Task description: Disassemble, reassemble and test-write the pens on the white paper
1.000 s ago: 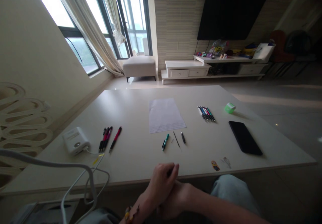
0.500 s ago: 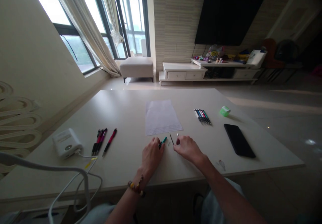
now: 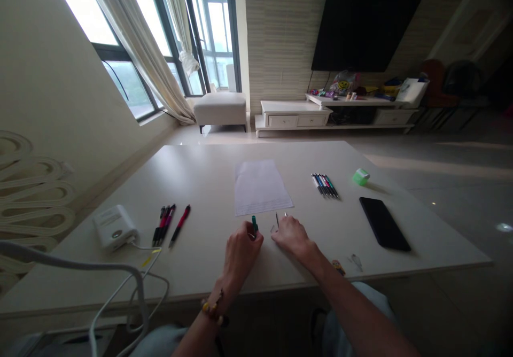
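Note:
My left hand (image 3: 242, 247) is closed around a green pen barrel (image 3: 254, 222), which stands nearly upright between thumb and fingers. To its right, my right hand (image 3: 292, 235) rests low over the table, fingers drawn together. A small pale, clear-looking piece (image 3: 273, 229) lies at its fingertips; whether they grip it is too small to tell. Just beyond those fingers a thin dark pen refill (image 3: 277, 218) and a silvery tip (image 3: 286, 214) show, partly covered by the hand. White paper (image 3: 262, 186) lies beyond both hands.
Several pens (image 3: 163, 223) and a red pen (image 3: 180, 226) lie left, beside a white charger box (image 3: 115, 227) with a cable. At right are a row of pens (image 3: 325, 185), a green box (image 3: 360, 176), a black phone (image 3: 383, 223) and a small clear item (image 3: 355, 261).
The green barrel has turned from slanting to nearly upright in my left hand. My right fingertips have moved a little left, to the small pale piece. The view has shifted slightly.

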Demonstrator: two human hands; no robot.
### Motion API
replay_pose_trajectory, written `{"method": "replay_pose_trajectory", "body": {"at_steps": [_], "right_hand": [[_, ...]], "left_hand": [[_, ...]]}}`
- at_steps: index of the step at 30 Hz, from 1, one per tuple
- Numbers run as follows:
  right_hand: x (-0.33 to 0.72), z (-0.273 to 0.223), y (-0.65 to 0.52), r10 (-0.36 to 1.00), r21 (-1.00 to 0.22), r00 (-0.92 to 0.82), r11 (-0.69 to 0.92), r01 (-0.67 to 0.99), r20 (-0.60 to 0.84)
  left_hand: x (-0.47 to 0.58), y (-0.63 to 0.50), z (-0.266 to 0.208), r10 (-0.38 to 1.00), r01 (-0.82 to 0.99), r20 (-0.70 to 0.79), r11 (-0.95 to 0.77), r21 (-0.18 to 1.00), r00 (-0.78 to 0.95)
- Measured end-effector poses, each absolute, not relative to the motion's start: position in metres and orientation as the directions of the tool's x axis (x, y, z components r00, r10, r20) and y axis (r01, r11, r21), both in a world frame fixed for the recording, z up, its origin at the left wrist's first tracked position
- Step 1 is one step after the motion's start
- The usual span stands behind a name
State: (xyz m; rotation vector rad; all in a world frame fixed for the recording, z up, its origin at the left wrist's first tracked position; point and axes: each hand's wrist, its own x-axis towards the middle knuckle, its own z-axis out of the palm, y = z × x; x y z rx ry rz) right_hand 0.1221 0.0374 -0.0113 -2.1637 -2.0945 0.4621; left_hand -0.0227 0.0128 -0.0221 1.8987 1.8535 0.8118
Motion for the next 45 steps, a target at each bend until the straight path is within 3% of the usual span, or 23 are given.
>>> {"method": "replay_pose_trajectory", "body": {"at_steps": [3,6,9,12,16,23,29,35,42,45], "right_hand": [[0.128,-0.010,0.039,0.993,-0.340,0.003,-0.045,0.939,-0.122],[0.136,-0.003,0.039,0.999,-0.577,-0.009,0.035,0.816,0.048],[0.139,0.008,0.036,0.968,-0.844,0.065,0.177,0.507,0.242],[0.135,0.016,0.030,0.959,-0.944,0.073,0.255,0.208,0.275],[0.128,0.015,0.024,0.957,-0.947,-0.005,0.288,0.142,0.290],[0.130,0.011,0.025,0.921,-0.853,-0.086,0.386,0.351,0.381],[0.134,0.013,0.026,0.919,-0.875,0.053,0.353,0.331,0.391],[0.132,0.014,0.024,0.908,-0.825,-0.121,0.415,0.383,0.401],[0.135,0.014,0.027,0.938,-0.902,-0.073,0.347,0.257,0.340],[0.134,0.014,0.026,0.935,-0.904,-0.099,0.354,0.240,0.340]], "left_hand": [[-0.023,0.009,-0.021,0.987,0.648,0.160,-0.124,0.752,0.004],[-0.021,0.005,-0.022,0.986,0.526,0.146,-0.165,0.834,0.077],[-0.018,0.003,-0.025,0.980,0.506,0.148,-0.194,0.840,0.130],[-0.014,0.000,-0.028,0.971,0.541,0.164,-0.232,0.808,0.171],[-0.012,-0.002,-0.029,0.960,0.568,0.186,-0.273,0.776,0.208],[-0.014,-0.003,-0.027,0.949,0.600,0.253,-0.317,0.734,0.190],[-0.015,-0.003,-0.023,0.940,0.620,0.276,-0.339,0.707,0.200],[-0.014,-0.003,-0.022,0.928,0.624,0.295,-0.371,0.688,0.226],[-0.013,-0.003,-0.024,0.920,0.615,0.285,-0.391,0.684,0.269],[-0.013,-0.003,-0.028,0.925,0.553,0.283,-0.379,0.742,0.255]]}}
